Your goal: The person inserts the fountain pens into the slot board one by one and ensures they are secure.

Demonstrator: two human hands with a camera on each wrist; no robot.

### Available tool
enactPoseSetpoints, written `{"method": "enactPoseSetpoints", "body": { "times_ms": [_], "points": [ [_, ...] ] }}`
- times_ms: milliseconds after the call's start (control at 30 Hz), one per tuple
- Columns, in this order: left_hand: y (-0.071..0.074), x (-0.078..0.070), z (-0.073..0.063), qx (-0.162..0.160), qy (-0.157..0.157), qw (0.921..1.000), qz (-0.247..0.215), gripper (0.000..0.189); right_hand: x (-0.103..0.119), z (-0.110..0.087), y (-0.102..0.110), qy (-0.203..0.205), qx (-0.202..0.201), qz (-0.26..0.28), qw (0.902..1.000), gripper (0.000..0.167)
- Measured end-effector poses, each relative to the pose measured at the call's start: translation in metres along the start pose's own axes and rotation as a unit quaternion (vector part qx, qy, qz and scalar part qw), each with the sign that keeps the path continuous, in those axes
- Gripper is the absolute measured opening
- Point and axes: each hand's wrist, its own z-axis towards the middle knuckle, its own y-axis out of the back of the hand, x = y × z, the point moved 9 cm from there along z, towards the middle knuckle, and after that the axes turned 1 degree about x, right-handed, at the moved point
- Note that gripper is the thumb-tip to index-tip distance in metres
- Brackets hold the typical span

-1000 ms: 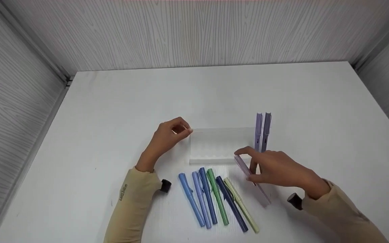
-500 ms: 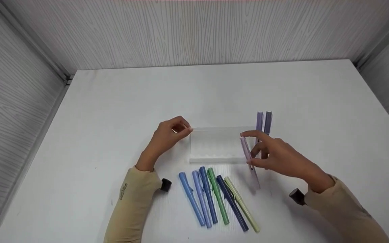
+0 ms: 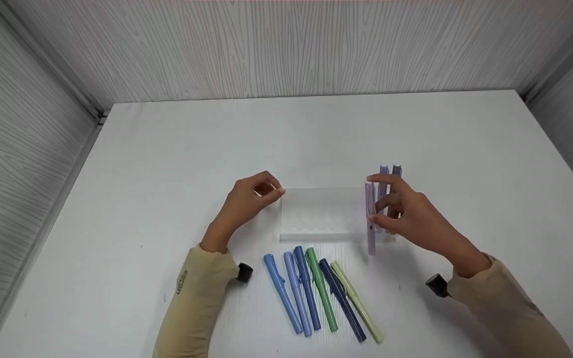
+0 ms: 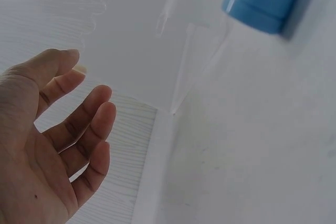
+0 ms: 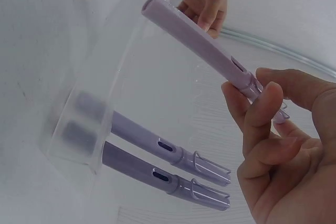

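Observation:
A clear pen stand with a scalloped edge sits mid-table. My left hand pinches its back left corner between thumb and index finger; the left wrist view shows the other fingers loosely bent. In my right hand is a light pinkish-purple pen, gripped by its clip end. It hangs nearly upright before the stand's right part, lower end down and apart from the base. Two darker pens, a lilac one and a grey-purple one, stand side by side in the stand's right end, partly behind my right fingers in the head view.
Several pens lie on the white table in front of the stand: a light blue pen, a periwinkle pen, a blue pen, a green pen, a navy pen and a yellow-green pen. Wood-grain panels surround the table.
My right hand has lifted the pinkish-purple pen up and away from me, turning it from slanted to nearly upright at the stand. The left hand has stayed at the corner.

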Motion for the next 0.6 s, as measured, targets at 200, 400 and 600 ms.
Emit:
{"method": "enactPoseSetpoints", "body": {
  "times_ms": [200, 400, 600],
  "points": [
    [0.0014, -0.0004, -0.0014, -0.003, -0.006, 1.0, -0.001, 0.018, 0.0007, 0.0022, 0.0052, 0.019, -0.038, -0.015, 0.999, 0.067],
    [0.0011, 0.0003, -0.004, -0.004, -0.002, 0.9999, 0.014, 0.019, 0.0001, 0.0033, 0.0071, 0.031, -0.071, -0.039, 0.9962, 0.066],
    [0.0004, 0.0006, -0.002, -0.003, 0.006, 0.9999, 0.008, 0.019, -0.0011, 0.0038, 0.0099, 0.025, -0.084, -0.046, 0.9951, 0.065]
  ]
}}
